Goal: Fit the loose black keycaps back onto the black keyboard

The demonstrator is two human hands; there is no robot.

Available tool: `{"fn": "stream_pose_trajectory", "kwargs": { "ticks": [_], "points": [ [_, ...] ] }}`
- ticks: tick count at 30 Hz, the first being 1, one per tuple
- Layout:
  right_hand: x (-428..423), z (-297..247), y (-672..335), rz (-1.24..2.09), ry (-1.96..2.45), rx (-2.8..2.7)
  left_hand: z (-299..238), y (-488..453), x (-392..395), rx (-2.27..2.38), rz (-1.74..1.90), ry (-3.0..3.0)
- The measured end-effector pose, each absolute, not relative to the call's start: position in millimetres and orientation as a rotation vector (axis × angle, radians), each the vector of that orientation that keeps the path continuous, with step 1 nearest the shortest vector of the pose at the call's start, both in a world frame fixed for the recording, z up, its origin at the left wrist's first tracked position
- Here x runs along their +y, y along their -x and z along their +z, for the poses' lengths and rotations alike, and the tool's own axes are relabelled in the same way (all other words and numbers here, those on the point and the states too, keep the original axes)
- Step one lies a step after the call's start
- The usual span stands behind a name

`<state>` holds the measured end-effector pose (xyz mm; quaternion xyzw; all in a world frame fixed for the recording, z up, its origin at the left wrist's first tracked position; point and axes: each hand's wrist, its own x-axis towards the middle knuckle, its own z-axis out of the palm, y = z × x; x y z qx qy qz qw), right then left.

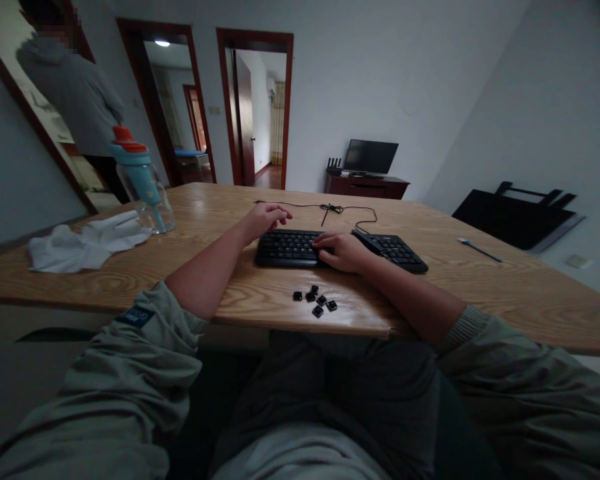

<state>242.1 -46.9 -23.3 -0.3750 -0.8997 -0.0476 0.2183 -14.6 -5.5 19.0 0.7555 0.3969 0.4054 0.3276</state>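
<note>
A black keyboard [293, 248] lies on the wooden table in front of me, its cable running off behind it. At its upper left edge, my left hand [266, 220] hovers or rests with loosely bent fingers apart and nothing visible in them. My right hand [345, 252] lies over the middle of the keyboard, thumb and fingers drawn together at the keys. Whatever those fingers hold, if anything, is hidden. Just behind this hand a dark slim piece [370, 243] slants over the keys; whether I grip it is unclear. Several loose black keycaps [321, 301] lie nearer to me.
A blue-handled brush [480, 250] lies on the table [445, 293] at right. On the left stand a clear bottle [155, 200] with a red and blue lid and a crumpled white cloth [80, 243]. The coiled cable [333, 209] lies behind the keyboard. A person [75, 100] stands far left.
</note>
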Motion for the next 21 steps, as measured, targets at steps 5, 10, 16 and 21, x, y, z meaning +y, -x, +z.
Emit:
{"fn": "stream_pose_trajectory", "kwargs": {
  "ticks": [5, 10, 16, 21],
  "points": [
    [-50.3, -27.3, -236.5, -0.206, 1.079, -2.508, 10.7, 4.5, -14.3, 1.031, 0.824, -2.349],
    [-52.2, -25.5, -239.7, -0.174, 1.127, -2.436, 10.2, 0.0, -23.1, 0.979, 0.702, -2.474],
    [-53.2, -21.0, -248.7, -0.16, 1.127, -2.351, 18.7, 3.6, -28.5, 0.972, 0.707, -2.466],
    [-57.8, -19.2, -242.4, -0.166, 1.175, -2.47, 25.8, -3.0, -64.2, 0.762, 0.818, -2.492]
  ]
}}
